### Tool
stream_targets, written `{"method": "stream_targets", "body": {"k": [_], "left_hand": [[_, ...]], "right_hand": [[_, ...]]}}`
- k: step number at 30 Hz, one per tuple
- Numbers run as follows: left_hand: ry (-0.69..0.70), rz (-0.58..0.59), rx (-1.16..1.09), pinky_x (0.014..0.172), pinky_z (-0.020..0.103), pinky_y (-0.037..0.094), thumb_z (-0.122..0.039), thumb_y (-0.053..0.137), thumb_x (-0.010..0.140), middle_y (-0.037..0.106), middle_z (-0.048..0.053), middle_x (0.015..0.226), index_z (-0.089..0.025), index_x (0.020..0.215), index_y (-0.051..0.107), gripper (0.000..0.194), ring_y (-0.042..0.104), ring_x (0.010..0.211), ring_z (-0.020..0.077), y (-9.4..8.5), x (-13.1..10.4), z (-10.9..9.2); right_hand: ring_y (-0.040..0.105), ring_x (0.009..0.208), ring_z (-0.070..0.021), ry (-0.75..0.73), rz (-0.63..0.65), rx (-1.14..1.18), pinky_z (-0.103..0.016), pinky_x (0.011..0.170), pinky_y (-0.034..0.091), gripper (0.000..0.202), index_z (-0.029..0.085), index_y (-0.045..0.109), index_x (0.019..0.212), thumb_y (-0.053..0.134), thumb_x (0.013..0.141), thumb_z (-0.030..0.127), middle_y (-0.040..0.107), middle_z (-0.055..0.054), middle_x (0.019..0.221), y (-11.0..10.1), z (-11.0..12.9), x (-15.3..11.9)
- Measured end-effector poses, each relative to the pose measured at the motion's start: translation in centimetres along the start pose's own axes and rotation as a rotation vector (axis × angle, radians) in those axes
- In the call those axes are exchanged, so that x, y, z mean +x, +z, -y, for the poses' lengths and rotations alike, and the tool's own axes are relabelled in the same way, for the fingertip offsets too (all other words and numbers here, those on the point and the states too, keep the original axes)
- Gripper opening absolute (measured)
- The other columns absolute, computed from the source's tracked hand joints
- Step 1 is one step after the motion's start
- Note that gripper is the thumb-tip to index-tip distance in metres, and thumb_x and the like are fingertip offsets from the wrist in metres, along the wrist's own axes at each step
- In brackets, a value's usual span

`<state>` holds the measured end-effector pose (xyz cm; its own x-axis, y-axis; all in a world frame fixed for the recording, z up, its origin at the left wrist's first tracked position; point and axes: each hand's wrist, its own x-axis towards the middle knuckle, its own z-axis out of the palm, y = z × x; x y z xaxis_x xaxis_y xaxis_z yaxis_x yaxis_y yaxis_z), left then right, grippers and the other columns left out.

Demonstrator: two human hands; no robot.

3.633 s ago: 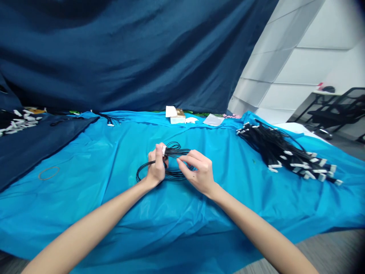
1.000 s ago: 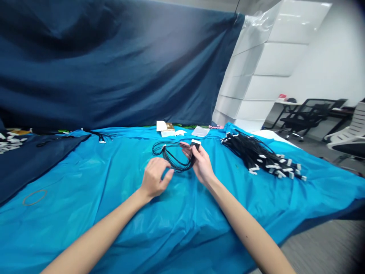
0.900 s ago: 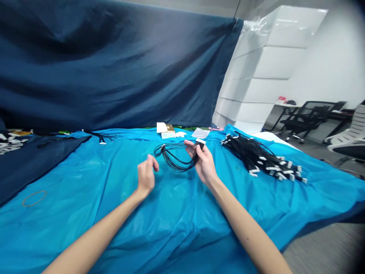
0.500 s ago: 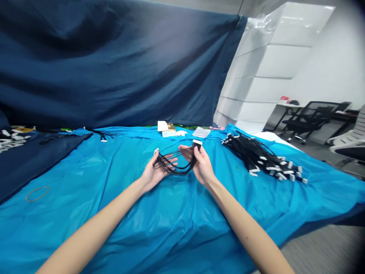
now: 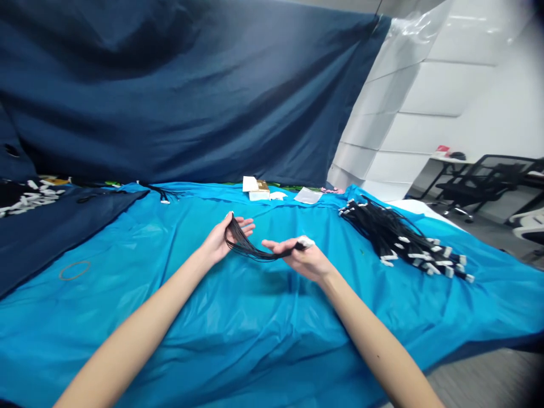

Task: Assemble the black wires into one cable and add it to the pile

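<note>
A black wire harness (image 5: 259, 253) with white connectors sags between my two hands above the blue cloth. My left hand (image 5: 220, 238) grips one end between thumb and palm, with the other fingers stretched out; a bit of white shows at the thumb tip. The other end lies in my right hand (image 5: 306, 260), thumb pressed against it, where a white connector (image 5: 305, 242) shows on top, blurred. To the right, a pile of similar black wire harnesses (image 5: 395, 232) with white connectors rests on the cloth, apart from my hands.
The blue cloth (image 5: 204, 328) covers the table. At its back lie a small open box (image 5: 258, 194), a clear bag (image 5: 308, 195) and a few black wires (image 5: 164, 195). More white-ended harnesses (image 5: 36, 195) sit far left on dark cloth. A brown rubber band (image 5: 74, 270) lies left.
My right hand has lowered and turned, tilting its connector end over and drawing the wires closer together. My left hand has shifted slightly up and left. The view has swung a little left.
</note>
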<state>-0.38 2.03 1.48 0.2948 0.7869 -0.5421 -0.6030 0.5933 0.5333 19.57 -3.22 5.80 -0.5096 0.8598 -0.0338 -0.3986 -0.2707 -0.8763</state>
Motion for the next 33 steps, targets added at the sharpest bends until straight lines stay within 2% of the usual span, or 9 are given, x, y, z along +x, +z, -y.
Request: {"method": "stream_targets", "body": {"k": [3,7,11,16,19,22,25,29,33], "left_hand": [[0.005,-0.072,0.0,0.075,0.031,0.053,-0.029,0.039,0.088,0.067,0.016,0.09,-0.009,0.077,0.056,0.028,0.066,0.081,0.0192,-0.7,0.5,-1.1],[-0.04,-0.169,-0.018,0.064,0.028,0.054,-0.024,0.037,0.089,0.067,0.015,0.087,-0.011,0.078,0.053,0.024,0.067,0.073,0.0178,-1.6,0.9,-2.3],[-0.098,-0.209,-0.071,0.057,0.025,0.055,-0.019,0.036,0.089,0.067,0.014,0.077,-0.009,0.083,0.051,0.019,0.067,0.065,0.0171,-2.3,1.1,-3.0],[-0.155,-0.24,-0.098,0.051,0.022,0.054,-0.01,0.035,0.088,0.066,0.013,0.071,-0.006,0.089,0.049,0.015,0.066,0.055,0.0157,-2.7,1.3,-2.8],[-0.195,-0.264,-0.121,0.049,0.022,0.054,-0.008,0.031,0.088,0.066,0.014,0.072,-0.004,0.098,0.047,0.019,0.065,0.053,0.0153,-2.8,1.4,-2.5],[-0.209,-0.271,-0.149,0.05,0.022,0.054,-0.013,0.027,0.09,0.067,0.013,0.079,-0.005,0.111,0.043,0.027,0.066,0.056,0.0147,-2.7,1.6,-2.0],[-0.232,-0.244,-0.168,0.056,0.025,0.055,-0.022,0.027,0.091,0.066,0.017,0.089,-0.004,0.119,0.039,0.034,0.067,0.067,0.0173,-2.3,1.7,-1.2],[-0.273,-0.175,-0.151,0.068,0.034,0.054,-0.032,0.028,0.09,0.064,0.024,0.094,0.0,0.115,0.042,0.042,0.067,0.08,0.0242,-1.0,1.2,0.1],[-0.318,-0.089,-0.057,0.073,0.04,0.052,-0.039,0.023,0.09,0.067,0.021,0.086,-0.006,0.1,0.049,0.043,0.067,0.08,0.0262,0.0,0.3,1.4]], "right_hand": [[0.055,0.11,-0.022,0.036,0.23,-0.188,-0.049,0.107,0.02,0.02,0.024,0.07,0.085,0.064,0.072,0.039,0.069,-0.002,0.094,0.6,0.3,0.0],[0.048,0.117,-0.0198,0.047,0.505,-0.405,-0.046,0.108,0.017,0.025,0.023,0.067,0.098,0.054,0.081,0.035,0.064,-0.006,0.106,2.0,0.1,0.4],[0.048,0.117,-0.0168,-0.013,0.562,-0.527,-0.043,0.108,0.019,0.027,0.024,0.064,0.105,0.044,0.087,0.028,0.063,-0.005,0.108,3.5,-0.9,0.3],[0.046,0.119,-0.016,-0.097,0.616,-0.58,-0.043,0.108,0.02,0.032,0.02,0.063,0.107,0.036,0.09,0.023,0.063,-0.008,0.108,5.0,-1.9,-0.4],[0.047,0.118,-0.0169,-0.13,0.553,-0.56,-0.042,0.106,0.026,0.031,0.019,0.064,0.105,0.037,0.09,0.026,0.064,-0.009,0.107,5.4,-2.4,-0.7],[0.048,0.117,-0.0186,-0.195,0.37,-0.521,-0.042,0.103,0.033,0.03,0.021,0.064,0.103,0.042,0.088,0.032,0.063,-0.007,0.109,5.3,-2.9,-0.8],[0.051,0.114,-0.0201,-0.282,0.206,-0.51,-0.043,0.1,0.037,0.033,0.022,0.064,0.103,0.04,0.088,0.039,0.062,-0.006,0.11,4.8,-3.0,-0.8],[0.053,0.112,-0.0205,-0.323,0.068,-0.571,-0.043,0.1,0.039,0.031,0.024,0.065,0.101,0.04,0.088,0.037,0.063,-0.003,0.108,4.2,-2.9,-0.7],[0.054,0.111,-0.0194,-0.361,0.009,-0.626,-0.039,0.097,0.042,0.028,0.025,0.065,0.1,0.041,0.088,0.034,0.064,-0.002,0.107,3.7,-2.8,-0.7]]}}
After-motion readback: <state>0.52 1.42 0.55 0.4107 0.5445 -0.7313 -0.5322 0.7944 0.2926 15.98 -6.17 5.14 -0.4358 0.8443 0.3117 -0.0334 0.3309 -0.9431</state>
